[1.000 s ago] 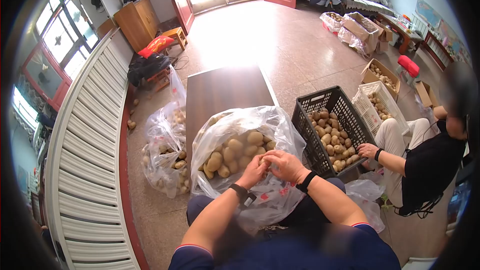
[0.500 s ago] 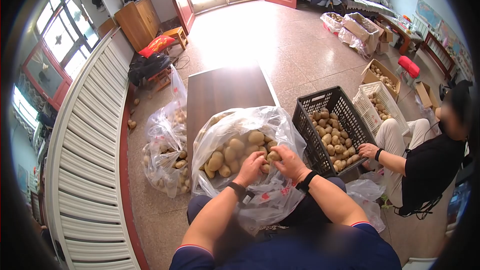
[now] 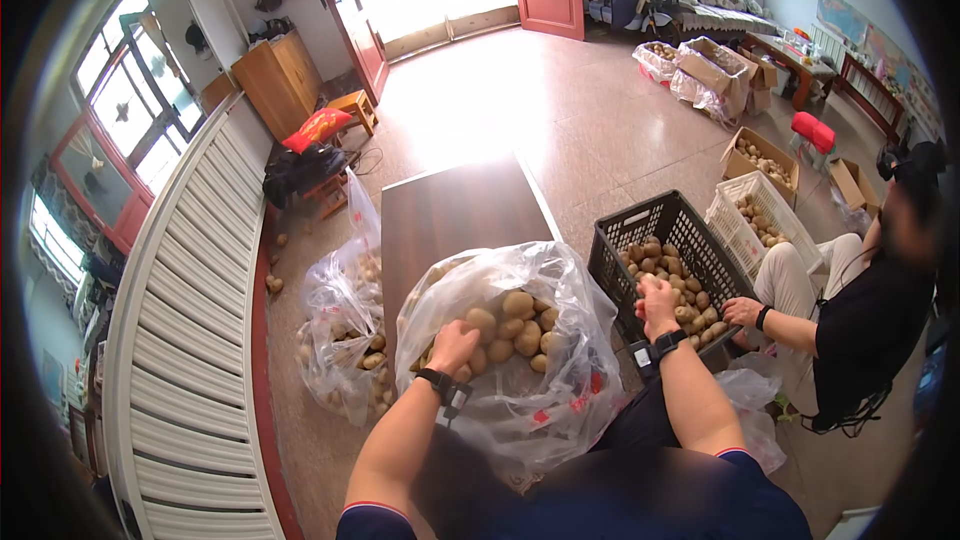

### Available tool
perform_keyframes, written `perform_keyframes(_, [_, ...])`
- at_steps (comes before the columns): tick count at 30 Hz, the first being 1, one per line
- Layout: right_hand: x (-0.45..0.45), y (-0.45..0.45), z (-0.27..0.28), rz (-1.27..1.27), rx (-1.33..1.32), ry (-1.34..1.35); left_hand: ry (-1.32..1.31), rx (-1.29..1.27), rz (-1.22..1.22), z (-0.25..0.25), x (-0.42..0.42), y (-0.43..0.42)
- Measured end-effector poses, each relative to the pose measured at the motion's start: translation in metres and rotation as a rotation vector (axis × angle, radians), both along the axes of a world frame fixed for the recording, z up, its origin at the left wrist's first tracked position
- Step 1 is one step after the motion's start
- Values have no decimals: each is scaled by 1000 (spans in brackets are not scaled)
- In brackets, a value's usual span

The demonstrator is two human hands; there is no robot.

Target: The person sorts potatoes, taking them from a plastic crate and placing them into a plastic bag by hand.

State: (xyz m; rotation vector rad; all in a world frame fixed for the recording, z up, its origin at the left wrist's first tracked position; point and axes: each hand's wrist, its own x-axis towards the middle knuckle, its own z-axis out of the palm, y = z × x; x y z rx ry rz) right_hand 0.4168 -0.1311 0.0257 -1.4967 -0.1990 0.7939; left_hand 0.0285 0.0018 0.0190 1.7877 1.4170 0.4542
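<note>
Tiled floor (image 3: 590, 155), brown tabletop (image 3: 450, 205), potatoes (image 3: 527, 340)

Clear bag (image 3: 500, 432), tabletop's near end: my left hand (image 3: 456, 344) inside, fingers curled, potatoes at the fingertips and to their right; can't tell if I grip one. My right hand (image 3: 656, 308) over the black crate (image 3: 645, 212), fingers bent inward, grip unclear; potatoes below and beyond.

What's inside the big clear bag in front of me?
In the bag, a heap of rounded brown produce, probably potatoes, shows through the opening, with your left hand at its left side. Deeper layers are covered by the top pieces and crumpled plastic.
</note>
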Motion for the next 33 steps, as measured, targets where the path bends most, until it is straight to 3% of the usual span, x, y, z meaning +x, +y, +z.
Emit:
perform_keyframes(5, [37, -9, -25, -95, -223, 343, 160, 84, 25, -15, -17, 5])
perform_keyframes(7, [43, -9, -33, -131, -255, 387, 328, 200, 73, -9, -18, -2])
perform_keyframes(13, [54, -9, -55, -171, -313, 418, 305, 242, 190, -3, -17, -4])
perform_keyframes(15, [55, -13, -57, -192, -330, 368, 390, 86, 176, -3, -18, -1])
perform_keyframes(19, [66, -15, -73, -216, -348, 382, 507, 17, 205, 14, -9, -14])
perform_keyframes(23, [49, -13, -50, -231, -357, 285, 640, 118, 229, 3, -3, -20])
perform_keyframes(33, [26, -1, -45, -42, -225, 102, 767, 84, 143, -13, -3, -19])
